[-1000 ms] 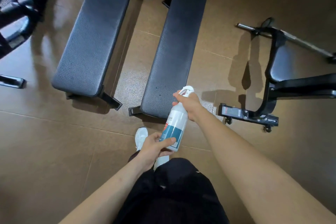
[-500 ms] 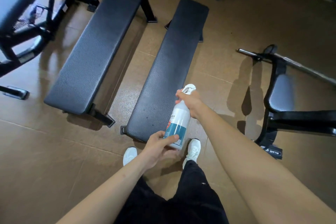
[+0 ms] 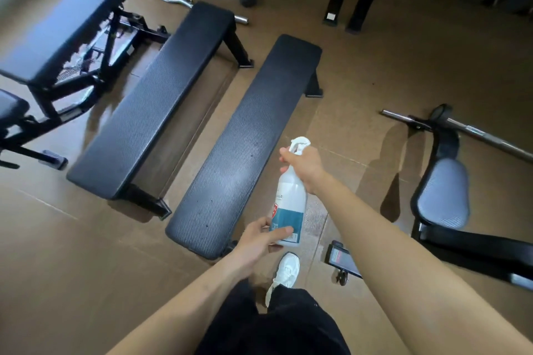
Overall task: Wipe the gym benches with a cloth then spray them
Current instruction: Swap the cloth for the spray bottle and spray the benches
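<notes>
**Over the near end of the right bench: bottle in both hands**

Your right hand (image 3: 304,168) is closed round the neck of the spray bottle (image 3: 288,204), below its white nozzle. Your left hand (image 3: 259,239) cups the bottle's base, fingers curled. The bottle hangs just beside the right bench's (image 3: 245,147) near right edge. The left bench (image 3: 150,106) lies parallel, apart.

Two flat black benches, textured tops, lie side by side on the floor: the near bench (image 3: 245,147) and the far bench (image 3: 155,95) to its left. A white spray bottle (image 3: 288,204) with teal label hangs upright just right of the near bench's front end.
</notes>
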Demonstrator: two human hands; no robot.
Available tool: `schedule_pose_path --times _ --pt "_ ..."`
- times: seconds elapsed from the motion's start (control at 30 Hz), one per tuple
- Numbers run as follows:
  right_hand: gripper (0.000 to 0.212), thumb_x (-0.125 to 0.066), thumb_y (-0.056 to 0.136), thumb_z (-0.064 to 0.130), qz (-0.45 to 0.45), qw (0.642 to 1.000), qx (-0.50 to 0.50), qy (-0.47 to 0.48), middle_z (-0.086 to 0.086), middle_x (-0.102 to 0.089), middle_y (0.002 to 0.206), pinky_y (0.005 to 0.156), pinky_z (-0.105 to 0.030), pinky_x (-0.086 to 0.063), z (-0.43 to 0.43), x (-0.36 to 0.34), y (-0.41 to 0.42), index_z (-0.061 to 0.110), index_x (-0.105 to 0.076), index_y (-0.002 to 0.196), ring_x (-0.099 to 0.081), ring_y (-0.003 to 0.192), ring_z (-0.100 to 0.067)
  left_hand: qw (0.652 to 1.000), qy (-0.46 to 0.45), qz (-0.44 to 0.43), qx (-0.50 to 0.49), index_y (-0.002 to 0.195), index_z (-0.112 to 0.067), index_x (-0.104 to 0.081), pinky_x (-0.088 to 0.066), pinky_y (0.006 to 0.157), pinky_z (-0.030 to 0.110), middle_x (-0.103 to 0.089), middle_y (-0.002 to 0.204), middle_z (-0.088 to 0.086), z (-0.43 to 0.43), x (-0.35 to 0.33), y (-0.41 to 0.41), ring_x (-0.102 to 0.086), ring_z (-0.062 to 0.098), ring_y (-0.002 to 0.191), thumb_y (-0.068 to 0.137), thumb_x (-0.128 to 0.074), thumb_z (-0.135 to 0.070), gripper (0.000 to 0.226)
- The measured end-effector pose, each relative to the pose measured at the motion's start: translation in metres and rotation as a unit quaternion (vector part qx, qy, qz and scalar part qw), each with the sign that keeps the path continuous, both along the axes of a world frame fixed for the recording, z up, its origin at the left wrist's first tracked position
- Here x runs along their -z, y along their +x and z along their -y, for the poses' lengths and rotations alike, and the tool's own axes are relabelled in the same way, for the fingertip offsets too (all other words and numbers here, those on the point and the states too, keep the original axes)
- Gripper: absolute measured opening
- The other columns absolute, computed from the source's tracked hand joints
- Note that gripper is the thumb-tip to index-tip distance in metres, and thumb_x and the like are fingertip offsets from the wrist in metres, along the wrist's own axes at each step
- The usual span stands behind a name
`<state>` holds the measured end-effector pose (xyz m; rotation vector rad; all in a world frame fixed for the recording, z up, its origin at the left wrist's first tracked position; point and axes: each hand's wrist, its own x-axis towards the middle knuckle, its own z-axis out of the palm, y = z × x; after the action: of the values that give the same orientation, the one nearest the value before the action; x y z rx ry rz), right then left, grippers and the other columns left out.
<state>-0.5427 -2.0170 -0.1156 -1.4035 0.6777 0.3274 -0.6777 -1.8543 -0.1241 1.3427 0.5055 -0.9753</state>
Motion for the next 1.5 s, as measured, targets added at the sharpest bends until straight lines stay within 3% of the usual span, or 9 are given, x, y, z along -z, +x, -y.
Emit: schedule_pose_path --times 0.2,0.47,0.57,0.67,0.77,1.03,1.13,1.33,1.5 --pt "0.02 -0.069 0.094 0.012 -0.013 1.0 0.004 -0.025 -0.013 -0.062 0.069 0.052 -0.03 -0.051 0.038 0.0 0.031 0.008 -0.055 0.08 -0.06 0.042 -0.015 1.0 0.011 0.025 0.015 0.112 -0.01 -0.064 -0.059 0.088 0.036 -0.078 0.111 0.01 0.035 0.0 0.032 -0.073 0.03 0.108 0.059 -0.09 -0.047 0.07" --pt "0.014 -0.072 0.092 0.014 -0.015 0.998 -0.024 -0.064 -0.01 -0.066 0.076 0.06 -0.033 -0.058 0.073 -0.004 0.119 0.006 -0.061 0.089 -0.064 0.049 -0.016 0.999 -0.037 0.024 0.011 0.126 -0.006 -0.061 -0.055 0.104 0.045 -0.076 0.117 0.009 0.072 0.01 0.12 -0.073 0.023 0.109 0.058 -0.093 -0.046 0.085" --pt "0.017 -0.072 0.093 0.017 -0.029 0.995 -0.026 -0.093 -0.011 -0.065 0.07 0.072 -0.041 -0.058 0.076 0.001 0.174 0.009 -0.058 0.086 -0.063 0.053 -0.019 0.999 -0.047 0.022 -0.001 0.127 -0.004 -0.06 -0.058 0.098 0.039 -0.076 0.115 0.008 0.082 0.019 0.167 -0.074 0.021 0.107 0.068 -0.093 -0.04 0.077" --pt "0.019 -0.073 0.092 0.017 -0.046 0.989 -0.071 -0.12 -0.013 -0.067 0.077 0.062 -0.033 -0.059 0.072 0.005 0.228 0.005 -0.059 0.094 -0.065 0.053 -0.019 0.997 -0.073 0.008 -0.038 0.126 -0.007 -0.062 -0.059 0.085 0.028 -0.076 0.117 0.009 0.088 0.024 0.209 -0.074 0.02 0.107 0.07 -0.093 -0.038 0.071" --pt "0.022 -0.075 0.09 0.016 -0.054 0.987 -0.098 -0.114 -0.013 -0.068 0.089 0.052 -0.027 -0.055 0.07 0.009 0.275 0.006 -0.059 0.101 -0.069 0.05 -0.018 0.993 -0.091 -0.003 -0.071 0.124 -0.007 -0.065 -0.059 0.093 0.033 -0.074 0.121 0.011 0.091 0.031 0.248 -0.072 0.025 0.112 0.061 -0.092 -0.044 0.078" --pt "0.013 -0.067 0.094 0.022 -0.05 0.979 -0.063 -0.187 -0.008 -0.07 0.087 0.071 -0.039 -0.06 0.083 0.016 0.37 0.011 -0.06 0.095 -0.069 0.058 -0.017 0.996 -0.039 0.034 -0.07 0.116 -0.018 -0.073 -0.05 0.108 0.048 -0.078 0.112 0.003 0.102 0.044 0.349 -0.072 0.025 0.109 0.065 -0.086 -0.045 0.06" --pt "0.012 -0.064 0.095 0.023 -0.023 0.967 -0.109 -0.229 -0.007 -0.07 0.089 0.072 -0.038 -0.06 0.09 0.011 0.401 0.012 -0.059 0.098 -0.072 0.065 -0.02 0.996 0.003 0.061 -0.061 0.115 -0.03 -0.072 -0.055 0.102 0.04 -0.076 0.113 -0.006 0.123 0.04 0.382 -0.073 0.013 0.104 0.062 -0.09 -0.049 0.059" --pt "0.028 -0.065 0.097 0.027 0.004 0.949 -0.173 -0.262 -0.007 -0.069 0.109 0.078 -0.037 -0.062 0.123 0.006 0.45 0.016 -0.058 0.122 -0.074 0.073 -0.021 0.989 0.041 0.101 -0.1 0.11 -0.013 -0.067 -0.059 0.089 0.04 -0.073 0.109 0.008 0.175 0.039 0.445 -0.073 0.024 0.101 0.069 -0.096 -0.026 0.051" --pt "0.042 -0.076 0.088 0.025 0.011 0.928 -0.302 -0.218 -0.003 -0.067 0.115 0.078 -0.036 -0.061 0.173 0.014 0.489 0.016 -0.055 0.124 -0.074 0.082 -0.024 0.989 0.039 0.075 -0.12 0.112 0.0 -0.066 -0.052 0.064 0.016 -0.068 0.093 0.004 0.233 0.044 0.476 -0.068 0.001 0.072 0.078 -0.09 -0.014 0.044"
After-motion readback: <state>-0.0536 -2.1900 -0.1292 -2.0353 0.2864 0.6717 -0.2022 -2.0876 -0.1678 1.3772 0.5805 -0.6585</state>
